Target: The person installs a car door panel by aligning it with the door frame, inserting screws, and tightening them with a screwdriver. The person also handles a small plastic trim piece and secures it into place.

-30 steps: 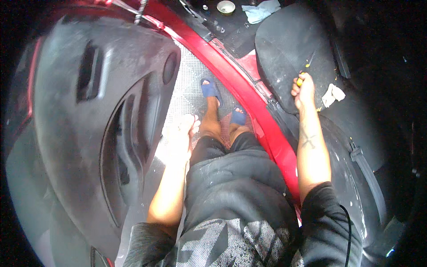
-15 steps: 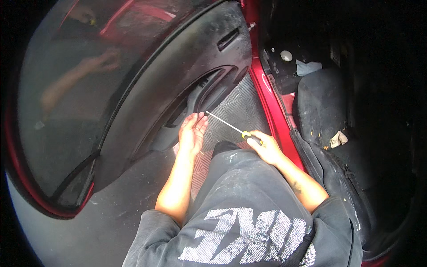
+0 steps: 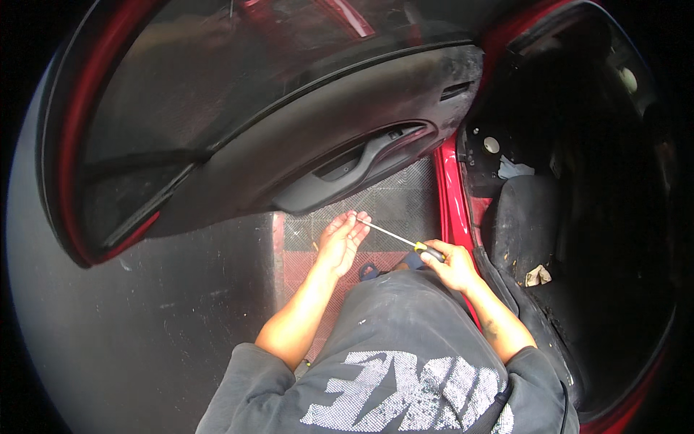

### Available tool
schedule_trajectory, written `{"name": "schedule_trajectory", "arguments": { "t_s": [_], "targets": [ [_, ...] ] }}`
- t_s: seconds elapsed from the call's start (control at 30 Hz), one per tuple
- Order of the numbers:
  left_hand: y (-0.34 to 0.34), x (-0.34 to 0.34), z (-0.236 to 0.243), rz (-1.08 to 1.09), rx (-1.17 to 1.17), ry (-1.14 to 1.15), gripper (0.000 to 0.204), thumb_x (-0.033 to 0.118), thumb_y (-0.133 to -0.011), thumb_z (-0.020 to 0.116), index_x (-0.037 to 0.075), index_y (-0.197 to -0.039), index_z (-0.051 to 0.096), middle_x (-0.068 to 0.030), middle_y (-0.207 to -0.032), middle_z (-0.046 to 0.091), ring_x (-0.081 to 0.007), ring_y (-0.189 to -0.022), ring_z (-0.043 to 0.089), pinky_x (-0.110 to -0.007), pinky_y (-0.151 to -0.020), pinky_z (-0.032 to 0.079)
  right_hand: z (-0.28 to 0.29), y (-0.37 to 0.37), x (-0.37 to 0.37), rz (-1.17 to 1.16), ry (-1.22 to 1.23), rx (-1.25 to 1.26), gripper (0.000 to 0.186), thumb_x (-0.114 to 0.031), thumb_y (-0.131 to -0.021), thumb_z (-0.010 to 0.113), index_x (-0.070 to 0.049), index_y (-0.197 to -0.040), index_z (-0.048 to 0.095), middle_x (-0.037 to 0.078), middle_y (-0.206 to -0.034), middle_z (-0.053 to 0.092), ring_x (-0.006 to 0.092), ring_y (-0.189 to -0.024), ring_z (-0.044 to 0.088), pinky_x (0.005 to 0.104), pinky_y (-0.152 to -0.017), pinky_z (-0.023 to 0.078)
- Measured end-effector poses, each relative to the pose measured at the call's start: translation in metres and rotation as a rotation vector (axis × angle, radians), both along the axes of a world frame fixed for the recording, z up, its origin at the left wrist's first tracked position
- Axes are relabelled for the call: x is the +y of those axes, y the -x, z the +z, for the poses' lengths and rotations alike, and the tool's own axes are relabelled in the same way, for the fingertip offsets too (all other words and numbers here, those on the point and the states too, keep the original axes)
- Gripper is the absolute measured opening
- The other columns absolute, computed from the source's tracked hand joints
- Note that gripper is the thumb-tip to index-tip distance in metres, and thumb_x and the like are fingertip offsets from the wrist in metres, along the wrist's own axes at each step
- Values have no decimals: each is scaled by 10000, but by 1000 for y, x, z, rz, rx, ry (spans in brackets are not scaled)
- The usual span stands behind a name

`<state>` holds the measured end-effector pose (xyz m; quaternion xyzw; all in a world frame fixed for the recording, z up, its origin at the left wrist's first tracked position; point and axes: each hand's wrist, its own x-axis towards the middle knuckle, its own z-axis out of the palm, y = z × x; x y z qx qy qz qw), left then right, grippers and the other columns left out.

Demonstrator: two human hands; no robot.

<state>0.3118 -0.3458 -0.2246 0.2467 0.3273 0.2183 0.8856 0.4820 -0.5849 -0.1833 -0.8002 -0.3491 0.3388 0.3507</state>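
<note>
My right hand (image 3: pixel 453 268) is closed round the black and yellow handle of a screwdriver (image 3: pixel 392 236), whose long silver shaft points up and left. The fingertips of my left hand (image 3: pixel 341 240) are curled about the far end of the shaft; whether anything small sits at that tip is too small to tell. Both hands are in front of my body, below the open car door's dark inner panel (image 3: pixel 253 173), with its armrest and handle (image 3: pixel 322 192), and neither touches the door.
The red door frame (image 3: pixel 452 192) rises on the right. Beyond it are a dark seat (image 3: pixel 524 220) with a crumpled tan scrap (image 3: pixel 538 276), a pale cloth (image 3: pixel 515 168) and a small round dish (image 3: pixel 491 145). Gridded grey and red flooring (image 3: pixel 318 272) lies below.
My right hand, earlier over the seat, came down before my body with the screwdriver, and my left fingers met its tip. The view turned toward the door, which now spans more of the top.
</note>
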Motion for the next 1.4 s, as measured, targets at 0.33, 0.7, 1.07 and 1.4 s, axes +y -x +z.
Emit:
{"name": "schedule_trajectory", "arguments": {
  "t_s": [0.33,0.7,1.07,1.4],
  "targets": [
    [47,23,15,21,-243,36,148,118,-1048,538,77,-1126,658,-120,-1166,703,-262,-1158,670,-411,-997,565,2,23,34,49,-104,310,311,-248,-968,710,-24,-1183,704,-44,-813,613,45,-696,516,235,-636,439],
    [31,48,17,-49,-371,38,175,115,-1055,518,75,-1146,662,-137,-1219,693,-294,-1228,637,-429,-1034,556,15,-10,55,100,-22,502,277,-282,-1016,647,-36,-1135,700,-51,-733,577,40,-639,506,230,-593,422],
    [8,63,24,-158,-298,-128,148,133,-1061,521,100,-1147,638,-124,-1190,691,-270,-1190,656,-410,-1002,568,19,-31,56,38,35,1322,459,-437,-1020,594,-30,-1219,666,37,-609,576,54,-404,386,194,-379,271],
    [-11,52,4,17,-177,0,182,173,-1051,563,65,-1188,614,-75,-1056,690,-211,-1015,674,-358,-900,568,-6,-9,52,-108,-52,900,209,-316,-1029,621,-110,-1003,645,18,-679,600,31,-463,374,210,-434,261]
  ]
}}
